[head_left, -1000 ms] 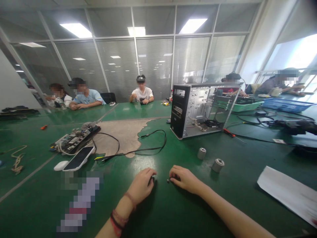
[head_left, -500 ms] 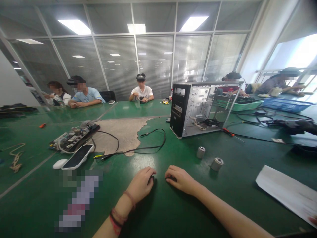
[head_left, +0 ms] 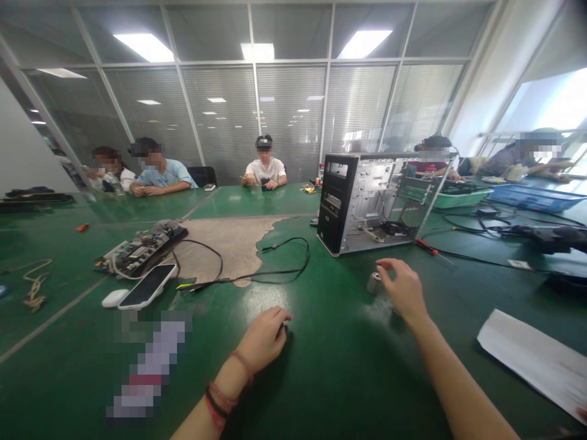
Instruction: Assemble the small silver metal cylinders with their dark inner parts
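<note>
My left hand (head_left: 268, 336) rests on the green table (head_left: 321, 379) with its fingers curled around a small dark object (head_left: 282, 330), mostly hidden. Over to the right, my right hand (head_left: 402, 287) is raised above the table, thumb and index finger apart, holding nothing visible. Just left of its fingers stands a small metal cylinder (head_left: 373, 282). A second cylinder is almost wholly hidden behind the right hand.
An open computer case (head_left: 337, 201) stands beyond the right hand. Circuit boards (head_left: 142, 247), a phone (head_left: 147, 286) and a black cable (head_left: 257, 278) lie left. White paper (head_left: 527, 354) is at right. Several people sit around the table.
My right hand has moved right and forward to the metal cylinders, and its fingers have opened. The dark thing at its fingertips no longer shows. My left hand has stayed in place.
</note>
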Motion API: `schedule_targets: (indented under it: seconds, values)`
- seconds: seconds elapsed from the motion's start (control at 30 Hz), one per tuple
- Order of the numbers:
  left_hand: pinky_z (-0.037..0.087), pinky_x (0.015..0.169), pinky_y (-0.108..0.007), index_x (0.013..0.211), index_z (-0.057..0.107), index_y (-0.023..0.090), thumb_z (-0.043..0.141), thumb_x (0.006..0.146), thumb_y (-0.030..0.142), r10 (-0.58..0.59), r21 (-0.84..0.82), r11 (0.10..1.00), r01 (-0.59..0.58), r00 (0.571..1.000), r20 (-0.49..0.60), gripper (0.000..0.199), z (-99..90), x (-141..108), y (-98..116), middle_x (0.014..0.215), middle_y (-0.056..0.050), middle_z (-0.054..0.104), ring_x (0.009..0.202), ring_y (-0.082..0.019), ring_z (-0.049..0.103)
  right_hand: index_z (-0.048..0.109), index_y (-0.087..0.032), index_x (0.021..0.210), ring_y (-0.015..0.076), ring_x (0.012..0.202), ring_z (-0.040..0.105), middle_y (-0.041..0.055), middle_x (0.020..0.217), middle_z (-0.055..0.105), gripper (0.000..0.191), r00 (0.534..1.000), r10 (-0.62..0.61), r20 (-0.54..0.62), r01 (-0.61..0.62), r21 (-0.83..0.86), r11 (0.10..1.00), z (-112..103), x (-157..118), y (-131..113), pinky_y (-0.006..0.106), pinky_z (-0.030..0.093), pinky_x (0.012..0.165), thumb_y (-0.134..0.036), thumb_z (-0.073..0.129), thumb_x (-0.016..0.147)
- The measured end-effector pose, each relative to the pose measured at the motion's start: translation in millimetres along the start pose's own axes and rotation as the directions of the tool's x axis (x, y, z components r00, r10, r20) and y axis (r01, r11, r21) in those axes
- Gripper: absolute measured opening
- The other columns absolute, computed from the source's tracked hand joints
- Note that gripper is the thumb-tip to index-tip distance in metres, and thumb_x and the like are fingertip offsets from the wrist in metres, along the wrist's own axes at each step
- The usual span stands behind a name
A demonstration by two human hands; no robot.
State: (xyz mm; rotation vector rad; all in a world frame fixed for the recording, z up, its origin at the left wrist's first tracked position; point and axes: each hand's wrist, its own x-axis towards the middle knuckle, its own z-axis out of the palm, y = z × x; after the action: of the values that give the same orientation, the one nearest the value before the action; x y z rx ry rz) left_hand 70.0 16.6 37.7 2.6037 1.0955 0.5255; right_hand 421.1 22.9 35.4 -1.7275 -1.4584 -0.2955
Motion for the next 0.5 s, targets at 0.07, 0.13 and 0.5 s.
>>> schedule_targets:
  seconds: [0.07, 0.13, 0.5]
  values:
    - [0.044, 0.083, -0.03, 0.098, 0.054, 0.021, 0.041, 0.08, 0.009, 0.003, 0.003, 1.0, -0.003, 1.0, 0.004, 0.025, 0.6, 0, 0, 0.095, -0.004, 0.058, 0.09, -0.018, 0.054, 0.06, -0.02, 0.092, 0.0233, 0.086, 0.057, 0.0068, 0.089, 0.064, 0.021, 0.998, 0.054, 0.033, -0.052, -0.069, 0.996, -2, 4, 21, 0.035, 0.038, 0.08, -0.03, 0.045, 0.082]
    - [0.044, 0.083, -0.03, 0.098, 0.054, 0.021, 0.041, 0.08, 0.009, 0.004, 0.005, 1.0, -0.004, 1.0, 0.002, 0.025, 1.2, 0, -1, 0.096, -0.004, 0.058, 0.09, -0.018, 0.054, 0.061, -0.021, 0.091, 0.0231, 0.085, 0.058, 0.0054, 0.088, 0.066, 0.021, 0.99, 0.082, 0.114, -0.066, -0.132, 0.989, 0, 3, 32, 0.035, 0.037, 0.078, -0.031, 0.044, 0.082]
    - [0.044, 0.083, -0.031, 0.098, 0.054, 0.021, 0.041, 0.08, 0.009, 0.007, 0.003, 1.0, -0.007, 1.0, 0.0, 0.025, 2.0, 1, -1, 0.095, -0.004, 0.058, 0.09, -0.018, 0.054, 0.063, -0.023, 0.085, 0.0226, 0.086, 0.057, 0.0045, 0.087, 0.064, 0.019, 0.96, 0.122, 0.252, -0.033, -0.33, 0.943, 10, 4, 30, 0.033, 0.032, 0.072, -0.032, 0.047, 0.083]
